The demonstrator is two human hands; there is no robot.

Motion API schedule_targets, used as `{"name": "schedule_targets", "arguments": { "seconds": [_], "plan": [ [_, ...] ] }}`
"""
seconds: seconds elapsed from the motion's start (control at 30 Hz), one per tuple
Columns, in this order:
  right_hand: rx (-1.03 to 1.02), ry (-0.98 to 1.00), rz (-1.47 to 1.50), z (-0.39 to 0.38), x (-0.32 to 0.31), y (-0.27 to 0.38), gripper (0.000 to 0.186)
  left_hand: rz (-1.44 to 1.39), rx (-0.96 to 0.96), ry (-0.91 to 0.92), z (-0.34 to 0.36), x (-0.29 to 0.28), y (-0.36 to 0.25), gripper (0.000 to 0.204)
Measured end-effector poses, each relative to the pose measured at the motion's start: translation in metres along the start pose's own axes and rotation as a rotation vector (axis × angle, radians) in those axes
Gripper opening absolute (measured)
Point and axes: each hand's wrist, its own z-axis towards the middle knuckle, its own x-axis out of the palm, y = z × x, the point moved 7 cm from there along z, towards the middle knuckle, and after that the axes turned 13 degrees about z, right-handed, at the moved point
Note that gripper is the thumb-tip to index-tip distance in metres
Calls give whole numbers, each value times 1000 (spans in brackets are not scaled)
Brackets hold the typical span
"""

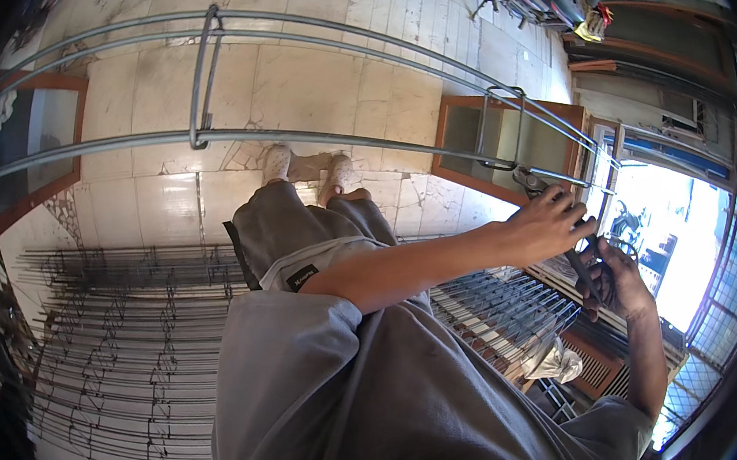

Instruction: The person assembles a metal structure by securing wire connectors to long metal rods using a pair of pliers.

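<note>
A long cage of grey steel bars (306,134) runs across the view at about waist height, tied with rectangular stirrups (199,87). My left hand (550,223) reaches out to the right and closes its fingers over the nearest bar, just past a second stirrup (501,128). Right below it, my right hand (619,281) grips the dark handles of a plier-like tool (586,264), whose head points up toward the same bar. The joint itself is partly hidden by my left fingers.
Several finished bar cages (130,333) lie stacked on the pale tiled floor (162,205) at left, and more bars (500,306) lie under my arms. Wood-framed panels (466,132) lie on the floor. My legs and feet (309,169) stand behind the cage. Window grilles (729,284) are at right.
</note>
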Motion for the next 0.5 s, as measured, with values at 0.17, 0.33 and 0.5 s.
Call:
{"name": "schedule_targets", "arguments": {
  "seconds": [0.17, 0.33, 0.5],
  "plan": [
    [-533, -93, -839, -30, 34, 30, 70, -99, -16, 25, 6, 10, 7, 39],
    [-938, -484, -1768, -59, 86, 30, 68, -121, -95, 149, 17, 9, 14, 42],
    [-855, -418, -1593, -46, 69, 22, 55, -239, -160, -38, 12, -35, 20, 44]
  ]
}}
